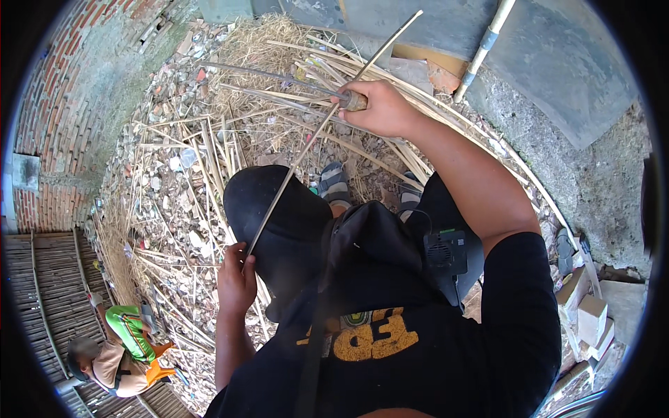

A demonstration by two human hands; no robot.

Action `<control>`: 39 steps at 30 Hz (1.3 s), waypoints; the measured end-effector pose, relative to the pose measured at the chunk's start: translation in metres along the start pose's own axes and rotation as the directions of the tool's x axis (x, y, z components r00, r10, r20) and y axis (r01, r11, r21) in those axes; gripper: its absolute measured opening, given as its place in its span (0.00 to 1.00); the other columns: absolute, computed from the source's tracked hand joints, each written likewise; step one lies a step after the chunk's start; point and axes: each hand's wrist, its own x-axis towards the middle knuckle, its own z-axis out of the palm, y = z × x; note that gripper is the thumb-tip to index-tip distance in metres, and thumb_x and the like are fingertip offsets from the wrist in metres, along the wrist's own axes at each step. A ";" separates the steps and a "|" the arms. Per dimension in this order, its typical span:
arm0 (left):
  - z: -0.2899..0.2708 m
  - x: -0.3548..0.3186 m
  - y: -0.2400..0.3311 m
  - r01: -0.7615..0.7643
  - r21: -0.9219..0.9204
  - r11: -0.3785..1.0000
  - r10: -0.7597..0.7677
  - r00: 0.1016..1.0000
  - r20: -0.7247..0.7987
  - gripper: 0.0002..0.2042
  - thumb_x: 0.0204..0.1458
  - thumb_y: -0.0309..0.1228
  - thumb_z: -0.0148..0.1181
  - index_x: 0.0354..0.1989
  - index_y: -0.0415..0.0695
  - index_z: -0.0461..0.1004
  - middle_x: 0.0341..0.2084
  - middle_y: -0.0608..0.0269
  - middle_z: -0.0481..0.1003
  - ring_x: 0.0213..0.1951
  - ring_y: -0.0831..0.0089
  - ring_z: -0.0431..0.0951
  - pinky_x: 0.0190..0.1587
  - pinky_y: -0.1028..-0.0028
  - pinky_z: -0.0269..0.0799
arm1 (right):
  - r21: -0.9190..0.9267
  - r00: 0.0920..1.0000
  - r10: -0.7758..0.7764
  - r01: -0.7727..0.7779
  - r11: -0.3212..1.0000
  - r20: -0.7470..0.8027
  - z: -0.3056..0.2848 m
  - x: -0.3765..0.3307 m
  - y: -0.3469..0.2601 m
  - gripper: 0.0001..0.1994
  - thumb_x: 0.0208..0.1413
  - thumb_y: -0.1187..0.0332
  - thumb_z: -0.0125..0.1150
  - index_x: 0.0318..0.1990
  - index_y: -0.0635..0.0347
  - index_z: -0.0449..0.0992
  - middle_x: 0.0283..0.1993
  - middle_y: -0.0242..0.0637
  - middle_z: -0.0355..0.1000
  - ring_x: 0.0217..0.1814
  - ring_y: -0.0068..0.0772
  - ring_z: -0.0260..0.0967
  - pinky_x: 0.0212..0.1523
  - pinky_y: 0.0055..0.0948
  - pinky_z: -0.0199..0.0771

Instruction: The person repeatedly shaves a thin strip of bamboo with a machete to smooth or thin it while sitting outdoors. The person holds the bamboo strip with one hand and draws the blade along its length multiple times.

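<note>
A long, thin bamboo strip [293, 168] runs slantwise from my lap up to the far side, crossing over my black-clad left knee. My left hand [237, 280] pinches its near end between thumb and fingers. My right hand [380, 108] is wrapped round the wooden handle of a knife [272, 75], whose long narrow blade points left. Strip and knife cross right at my right fingers, by the handle; whether those fingers also press on the strip I cannot tell. My sandalled feet [334, 182] show beyond my knees.
Bamboo strips [209, 150] and dry shavings [261, 42] lie over stony, littered ground ahead. Another person [122, 352] sits at the lower left beside a bamboo-slat wall [31, 285]. A pole [486, 49] leans at the grey wall [564, 76]; blocks [592, 320] stand at right.
</note>
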 end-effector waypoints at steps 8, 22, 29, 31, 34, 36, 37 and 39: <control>0.000 -0.006 -0.002 0.149 -0.086 0.985 -0.145 0.988 0.053 0.13 0.69 0.35 0.47 0.41 0.38 0.73 0.21 0.51 0.74 0.24 0.58 0.76 0.30 0.64 0.68 | -0.257 0.999 -0.039 0.047 0.965 0.036 -0.003 -0.005 -0.003 0.20 0.52 0.61 0.70 0.52 0.47 0.75 0.24 0.39 0.72 0.29 0.45 0.75 0.31 0.44 0.70; 0.020 -0.015 -0.025 0.174 -0.095 0.980 -0.164 0.981 0.104 0.19 0.68 0.42 0.51 0.32 0.38 0.69 0.18 0.51 0.72 0.22 0.60 0.73 0.28 0.64 0.67 | -0.421 0.987 -0.028 0.092 0.902 0.157 0.001 -0.002 0.010 0.15 0.50 0.62 0.68 0.45 0.53 0.77 0.31 0.46 0.77 0.38 0.55 0.77 0.39 0.50 0.76; 0.019 -0.007 -0.017 0.195 -0.121 0.973 -0.181 0.977 0.113 0.18 0.67 0.41 0.53 0.32 0.38 0.69 0.17 0.51 0.71 0.21 0.63 0.71 0.28 0.64 0.67 | -0.334 0.987 -0.027 0.079 0.939 0.157 0.003 0.003 0.028 0.13 0.48 0.63 0.68 0.40 0.56 0.77 0.32 0.47 0.77 0.37 0.55 0.77 0.39 0.50 0.76; 0.018 -0.007 -0.020 0.197 -0.162 0.967 -0.178 0.976 0.122 0.18 0.68 0.42 0.53 0.33 0.38 0.70 0.17 0.52 0.71 0.22 0.64 0.71 0.28 0.65 0.67 | -0.314 0.999 0.006 0.010 0.949 0.051 0.008 0.005 0.030 0.13 0.47 0.63 0.68 0.39 0.56 0.76 0.31 0.47 0.77 0.37 0.54 0.77 0.39 0.49 0.76; 0.013 -0.003 -0.018 0.187 -0.180 0.966 -0.163 0.977 0.141 0.19 0.68 0.43 0.51 0.32 0.38 0.69 0.17 0.53 0.70 0.22 0.68 0.69 0.28 0.65 0.65 | -0.345 0.995 -0.033 0.062 0.936 0.090 0.011 0.007 0.027 0.13 0.47 0.62 0.68 0.38 0.55 0.76 0.31 0.46 0.76 0.37 0.54 0.77 0.39 0.49 0.76; 0.013 -0.003 -0.024 0.199 -0.206 0.958 -0.164 0.971 0.176 0.21 0.69 0.44 0.49 0.31 0.38 0.68 0.16 0.55 0.68 0.22 0.70 0.67 0.27 0.66 0.64 | -0.414 0.981 -0.071 0.141 0.899 0.181 0.016 0.004 0.014 0.12 0.47 0.62 0.68 0.37 0.55 0.76 0.30 0.46 0.76 0.38 0.53 0.77 0.39 0.50 0.75; 0.013 -0.004 -0.037 0.219 -0.233 0.948 -0.173 0.964 0.204 0.21 0.70 0.44 0.48 0.30 0.38 0.67 0.16 0.56 0.67 0.22 0.71 0.65 0.27 0.66 0.63 | -0.459 0.971 -0.081 0.180 0.870 0.226 0.017 0.000 -0.004 0.12 0.47 0.62 0.68 0.37 0.55 0.75 0.30 0.46 0.76 0.38 0.53 0.77 0.39 0.50 0.75; 0.013 -0.002 -0.041 0.230 -0.316 0.921 -0.159 0.959 0.234 0.24 0.71 0.45 0.45 0.27 0.37 0.65 0.16 0.60 0.63 0.23 0.73 0.61 0.27 0.67 0.61 | -0.499 0.961 -0.078 0.207 0.842 0.267 0.013 -0.001 -0.018 0.12 0.47 0.63 0.67 0.37 0.54 0.75 0.30 0.44 0.76 0.38 0.53 0.77 0.38 0.50 0.76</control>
